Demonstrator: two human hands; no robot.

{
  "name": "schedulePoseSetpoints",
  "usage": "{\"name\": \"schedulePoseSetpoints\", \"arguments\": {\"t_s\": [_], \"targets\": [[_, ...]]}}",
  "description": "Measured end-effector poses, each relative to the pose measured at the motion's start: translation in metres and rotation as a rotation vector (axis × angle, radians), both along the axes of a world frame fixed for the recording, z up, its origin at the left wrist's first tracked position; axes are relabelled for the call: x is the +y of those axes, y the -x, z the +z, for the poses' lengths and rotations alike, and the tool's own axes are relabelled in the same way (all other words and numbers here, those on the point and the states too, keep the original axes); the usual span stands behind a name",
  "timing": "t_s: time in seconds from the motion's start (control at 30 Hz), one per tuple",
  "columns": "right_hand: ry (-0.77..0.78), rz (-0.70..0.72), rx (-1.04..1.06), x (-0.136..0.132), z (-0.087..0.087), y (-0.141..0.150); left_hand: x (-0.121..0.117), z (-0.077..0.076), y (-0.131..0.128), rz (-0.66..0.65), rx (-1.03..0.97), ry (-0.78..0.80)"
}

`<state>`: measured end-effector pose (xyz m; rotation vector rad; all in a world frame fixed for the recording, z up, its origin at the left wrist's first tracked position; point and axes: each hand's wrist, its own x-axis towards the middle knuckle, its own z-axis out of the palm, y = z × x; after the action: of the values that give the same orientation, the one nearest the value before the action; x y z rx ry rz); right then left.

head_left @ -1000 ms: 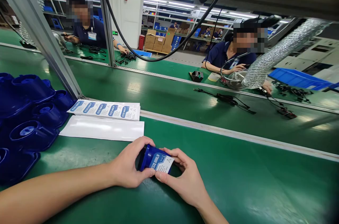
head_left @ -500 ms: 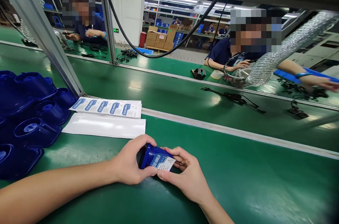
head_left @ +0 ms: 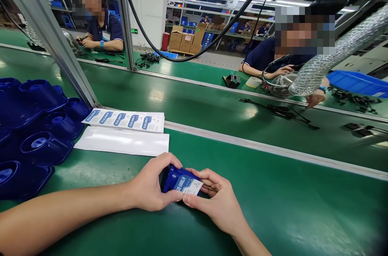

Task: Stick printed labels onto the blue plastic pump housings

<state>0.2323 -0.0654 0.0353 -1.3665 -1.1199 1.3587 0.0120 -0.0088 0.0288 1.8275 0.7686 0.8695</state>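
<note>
Head view shows the left hand [head_left: 153, 187] and right hand [head_left: 222, 203] pinching a blue part [head_left: 173, 179] between thumbs and fingers over the green table [head_left: 273, 199], its label [head_left: 190, 185] on but maybe not all stuck down, with five more labels [head_left: 120, 118] left on a sheet [head_left: 126, 122] near other blue parts [head_left: 39, 143].

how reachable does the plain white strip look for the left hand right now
Probably yes: the plain white strip lies just beyond the left hand, nothing visibly between, though that hand grips the labelled blue part.
</note>
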Motion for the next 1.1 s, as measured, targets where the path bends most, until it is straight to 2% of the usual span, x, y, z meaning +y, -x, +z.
{"name": "schedulePoseSetpoints", "arguments": {"t_s": [0.17, 0.43, 0.6, 0.77, 0.9, 1.1], "targets": [[-0.010, 0.008, 0.008, -0.001, -0.002, -0.001, -0.002, 0.002, -0.001, 0.000, -0.008, 0.001], [-0.054, 0.088, -0.052, 0.001, -0.015, -0.009, -0.002, 0.001, -0.002, 0.014, -0.049, 0.008], [-0.178, 0.135, -0.230, -0.002, -0.016, -0.006, -0.003, -0.001, -0.001, 0.024, -0.051, 0.011], [-0.278, 0.022, -0.407, -0.007, -0.018, 0.003, -0.007, -0.003, 0.000, 0.021, -0.063, -0.025], [-0.265, 0.033, -0.355, -0.007, -0.016, 0.004, -0.007, -0.004, -0.001, 0.034, -0.065, -0.030], [-0.158, -0.059, -0.051, 0.001, -0.026, 0.004, -0.005, -0.006, -0.008, 0.082, -0.205, -0.111]]}}
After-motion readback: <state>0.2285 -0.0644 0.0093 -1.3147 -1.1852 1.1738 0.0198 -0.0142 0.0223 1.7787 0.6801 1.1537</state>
